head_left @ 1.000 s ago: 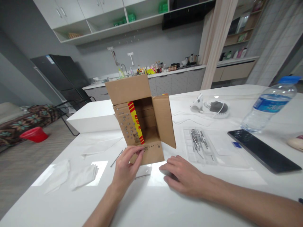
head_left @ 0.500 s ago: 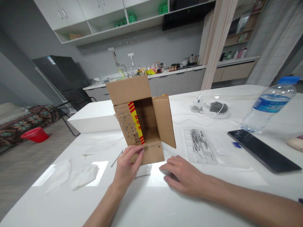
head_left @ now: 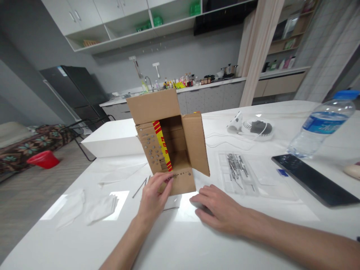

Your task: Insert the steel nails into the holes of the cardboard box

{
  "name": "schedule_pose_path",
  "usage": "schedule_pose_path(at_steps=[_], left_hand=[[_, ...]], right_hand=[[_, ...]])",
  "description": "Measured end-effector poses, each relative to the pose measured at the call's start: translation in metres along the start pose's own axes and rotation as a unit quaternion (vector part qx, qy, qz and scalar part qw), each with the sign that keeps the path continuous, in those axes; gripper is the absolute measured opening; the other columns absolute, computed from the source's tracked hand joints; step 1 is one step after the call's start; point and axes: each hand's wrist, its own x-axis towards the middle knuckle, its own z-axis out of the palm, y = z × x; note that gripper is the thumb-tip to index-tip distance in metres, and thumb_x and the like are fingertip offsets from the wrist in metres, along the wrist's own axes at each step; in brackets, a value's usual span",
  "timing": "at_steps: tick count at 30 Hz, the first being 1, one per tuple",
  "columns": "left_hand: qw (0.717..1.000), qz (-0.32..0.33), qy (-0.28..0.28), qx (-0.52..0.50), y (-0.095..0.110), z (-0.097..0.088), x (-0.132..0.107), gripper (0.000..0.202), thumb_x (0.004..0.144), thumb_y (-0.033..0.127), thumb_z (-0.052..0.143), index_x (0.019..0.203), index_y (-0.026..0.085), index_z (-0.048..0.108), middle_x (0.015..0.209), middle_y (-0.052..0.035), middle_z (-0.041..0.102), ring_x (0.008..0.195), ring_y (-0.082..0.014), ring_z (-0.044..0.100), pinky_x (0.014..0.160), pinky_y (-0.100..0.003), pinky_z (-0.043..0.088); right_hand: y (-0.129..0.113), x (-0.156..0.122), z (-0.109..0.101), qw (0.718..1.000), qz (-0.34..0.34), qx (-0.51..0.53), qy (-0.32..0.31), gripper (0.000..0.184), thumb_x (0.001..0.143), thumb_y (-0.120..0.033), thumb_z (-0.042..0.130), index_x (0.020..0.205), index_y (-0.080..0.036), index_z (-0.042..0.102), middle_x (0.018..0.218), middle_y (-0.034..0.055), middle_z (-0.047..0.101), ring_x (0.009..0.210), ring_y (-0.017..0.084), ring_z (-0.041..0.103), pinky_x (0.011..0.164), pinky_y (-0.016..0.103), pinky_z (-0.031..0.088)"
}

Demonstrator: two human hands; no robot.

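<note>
A brown cardboard box (head_left: 171,144) lies on its side on the white table (head_left: 197,240), its flaps open toward me and a yellow and red tape strip on its left flap. Small metal nail heads dot the left flap and the lower flap. My left hand (head_left: 154,197) pinches at the lower flap's top edge, where a row of nail heads sits; what the fingertips hold is too small to make out. My right hand (head_left: 219,208) rests palm down on the table right of the box, fingers spread and holding nothing. Loose nails (head_left: 140,187) lie beside my left hand.
A clear tray (head_left: 253,176) holding several nails sits right of the box. Beyond it lie a dark tablet (head_left: 315,180), a water bottle (head_left: 320,127) and a white device with a cable (head_left: 253,127). Folded tissues (head_left: 98,208) lie at the left. A white box (head_left: 112,140) stands behind.
</note>
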Motion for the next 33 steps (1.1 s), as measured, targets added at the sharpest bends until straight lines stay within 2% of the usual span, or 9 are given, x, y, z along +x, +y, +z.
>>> schedule_pose_path(at_steps=[7,18,27,33], left_hand=[[1.0,0.008,-0.004,0.001,-0.002,0.003,0.001,0.017,0.094,0.02,0.061,0.107,0.021,0.073,0.099,-0.0056,0.074,0.09,-0.0162,0.07,0.079,-0.028,0.06],[0.999,0.015,-0.006,0.039,-0.004,0.005,0.0,0.018,0.095,0.02,0.06,0.108,0.022,0.072,0.1,-0.0051,0.073,0.091,-0.0183,0.07,0.08,-0.033,0.058],[0.992,0.083,0.017,0.088,-0.009,0.011,0.001,0.019,0.094,0.018,0.06,0.109,0.022,0.071,0.096,-0.0045,0.072,0.087,-0.0182,0.069,0.078,-0.032,0.056],[0.992,0.073,0.013,0.104,-0.004,0.012,0.002,0.017,0.096,0.021,0.058,0.109,0.023,0.069,0.099,-0.0051,0.072,0.088,-0.0184,0.069,0.079,-0.033,0.056]], right_hand=[[0.0,0.001,-0.001,1.0,0.002,0.0,-0.001,0.014,0.094,-0.022,0.054,0.103,-0.018,0.064,0.09,0.0046,0.063,0.087,0.021,0.055,0.082,0.036,0.038],[0.001,0.0,-0.001,1.0,-0.002,-0.008,-0.003,0.012,0.094,-0.022,0.053,0.099,-0.019,0.063,0.088,0.0043,0.062,0.086,0.02,0.054,0.081,0.036,0.038],[0.0,0.001,0.0,1.0,0.001,-0.004,0.0,0.012,0.094,-0.022,0.054,0.1,-0.019,0.063,0.089,0.0043,0.062,0.085,0.02,0.054,0.081,0.035,0.037],[0.0,0.0,0.0,1.0,0.0,-0.001,-0.001,0.015,0.095,-0.023,0.053,0.104,-0.019,0.065,0.09,0.0047,0.063,0.087,0.021,0.055,0.082,0.035,0.038]])
